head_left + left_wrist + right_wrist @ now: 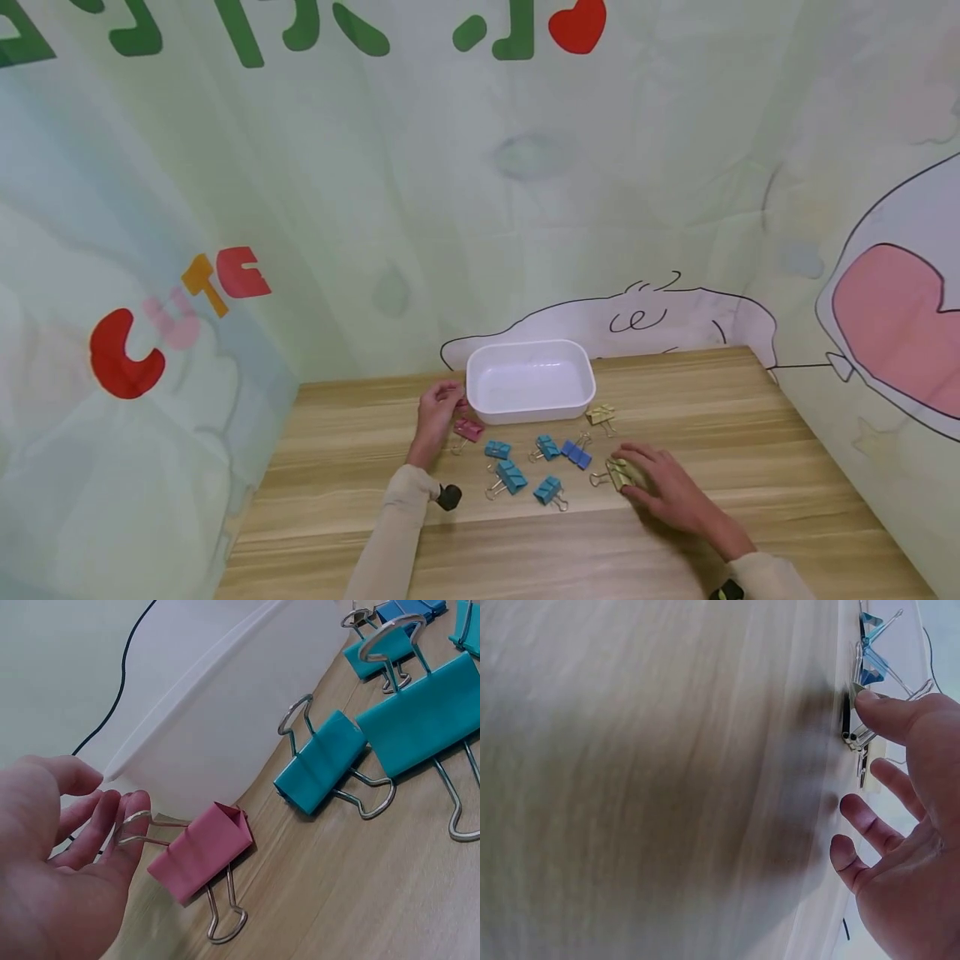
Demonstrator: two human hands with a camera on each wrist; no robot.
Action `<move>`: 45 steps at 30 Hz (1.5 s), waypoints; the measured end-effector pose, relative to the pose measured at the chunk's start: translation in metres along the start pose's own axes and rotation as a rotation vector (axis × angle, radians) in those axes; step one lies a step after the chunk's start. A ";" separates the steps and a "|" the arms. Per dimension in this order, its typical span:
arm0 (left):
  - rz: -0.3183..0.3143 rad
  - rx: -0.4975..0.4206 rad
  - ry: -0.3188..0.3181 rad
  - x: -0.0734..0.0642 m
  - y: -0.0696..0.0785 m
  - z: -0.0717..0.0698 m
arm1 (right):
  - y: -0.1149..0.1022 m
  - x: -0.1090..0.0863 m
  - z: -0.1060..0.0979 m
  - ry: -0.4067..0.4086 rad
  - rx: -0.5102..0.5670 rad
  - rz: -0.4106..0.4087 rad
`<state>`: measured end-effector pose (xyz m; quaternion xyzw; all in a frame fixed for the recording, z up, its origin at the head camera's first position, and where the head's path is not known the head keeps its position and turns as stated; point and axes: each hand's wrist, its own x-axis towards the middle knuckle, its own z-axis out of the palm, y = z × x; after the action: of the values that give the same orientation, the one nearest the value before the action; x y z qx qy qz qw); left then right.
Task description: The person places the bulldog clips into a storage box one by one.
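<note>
My left hand (pixel 437 414) is beside the tray's left end, its fingers loosely bent. In the left wrist view, the thumb lies close by the rim of the white tray (pixel 202 727); whether it touches is unclear. One wire handle of a pink binder clip (pixel 202 855) overlaps the fingers of that hand. My right hand (pixel 671 492) has thumb and index finger at opposite ends of a yellow binder clip (pixel 618 473) on the table. The right wrist view shows the thumb against this clip (pixel 853 735), with the other fingers spread and bent.
Several teal binder clips (pixel 511 476) lie in front of the white tray (pixel 525 417) on the wooden table (pixel 345 467). A blue clip (pixel 577 454) is among them, and another yellow clip (pixel 601 415) is by the tray's right corner. A printed curtain (pixel 375 208) hangs behind.
</note>
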<state>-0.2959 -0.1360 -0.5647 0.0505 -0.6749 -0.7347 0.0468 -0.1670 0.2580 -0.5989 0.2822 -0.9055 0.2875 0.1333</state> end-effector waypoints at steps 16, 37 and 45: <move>-0.087 0.030 -0.035 0.007 0.008 -0.004 | -0.003 0.008 0.005 -0.015 0.018 0.013; -0.109 0.030 -0.092 0.010 0.008 -0.004 | -0.006 0.011 0.005 -0.027 0.042 0.009; -0.113 0.017 -0.105 0.007 0.015 0.001 | -0.008 0.014 -0.005 -0.095 0.065 0.080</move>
<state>-0.3027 -0.1367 -0.5497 0.0502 -0.6789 -0.7319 -0.0306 -0.1725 0.2493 -0.5858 0.2634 -0.9115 0.3082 0.0693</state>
